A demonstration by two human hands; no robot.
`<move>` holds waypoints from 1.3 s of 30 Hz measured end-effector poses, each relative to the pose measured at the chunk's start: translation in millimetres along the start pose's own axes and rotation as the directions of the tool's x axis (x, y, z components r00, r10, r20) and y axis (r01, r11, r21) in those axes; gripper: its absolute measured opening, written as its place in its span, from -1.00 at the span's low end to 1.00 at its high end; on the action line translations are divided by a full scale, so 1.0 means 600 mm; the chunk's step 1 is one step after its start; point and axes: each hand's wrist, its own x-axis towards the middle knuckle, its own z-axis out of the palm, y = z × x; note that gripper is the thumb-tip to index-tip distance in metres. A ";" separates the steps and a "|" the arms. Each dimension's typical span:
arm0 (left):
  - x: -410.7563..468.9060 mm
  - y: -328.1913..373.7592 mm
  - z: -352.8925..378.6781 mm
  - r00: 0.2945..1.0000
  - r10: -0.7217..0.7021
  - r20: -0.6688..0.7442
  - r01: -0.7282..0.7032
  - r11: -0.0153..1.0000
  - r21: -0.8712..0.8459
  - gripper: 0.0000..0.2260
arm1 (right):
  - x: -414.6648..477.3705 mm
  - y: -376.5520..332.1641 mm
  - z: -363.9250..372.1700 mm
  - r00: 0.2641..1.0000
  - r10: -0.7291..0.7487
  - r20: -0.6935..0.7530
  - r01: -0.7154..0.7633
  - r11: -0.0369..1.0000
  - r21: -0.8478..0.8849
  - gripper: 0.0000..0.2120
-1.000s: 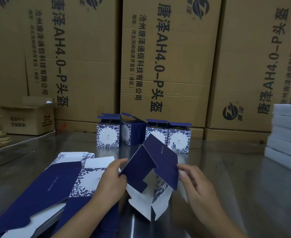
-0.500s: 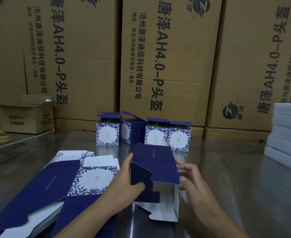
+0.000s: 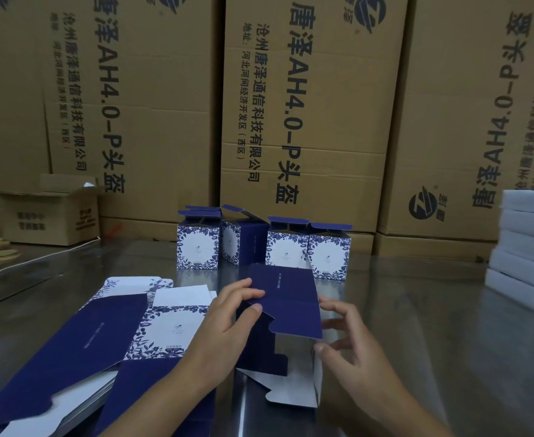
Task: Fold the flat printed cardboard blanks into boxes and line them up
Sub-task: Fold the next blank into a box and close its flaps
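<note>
Matt navy card blank, glossy metal table, rough brown cartons, perhaps foam slabs.

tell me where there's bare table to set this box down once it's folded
Widest bare table lies right of the half-folded box, between the row of folded boxes and the white stack. A narrower strip runs between the small brown carton and that row. Front left is crowded with flat blanks.
</note>
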 end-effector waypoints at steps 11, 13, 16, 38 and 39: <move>-0.001 -0.006 0.002 0.996 0.085 -0.002 -0.083 0.980 0.178 -0.70 | 0.000 -0.006 -0.004 1.000 -0.013 -0.023 0.014 1.000 0.018 -0.59; -0.003 -0.005 0.000 0.993 0.120 -0.004 -0.116 0.966 0.229 -0.69 | 0.000 -0.008 -0.005 1.000 -0.017 -0.021 0.017 1.000 0.009 -0.62; -0.003 -0.004 -0.003 0.984 0.175 -0.014 -0.162 0.938 0.306 -0.71 | -0.001 -0.006 -0.004 0.999 -0.026 -0.018 0.026 1.000 -0.005 -0.65; -0.015 0.000 0.006 0.929 0.369 0.039 -0.348 0.832 0.432 -0.58 | -0.004 -0.033 0.016 0.951 -0.248 -0.183 0.151 0.893 -0.424 -0.73; -0.016 0.000 0.007 0.926 0.375 0.040 -0.355 0.829 0.433 -0.59 | -0.004 -0.033 0.017 0.946 -0.258 -0.196 0.152 0.887 -0.436 -0.75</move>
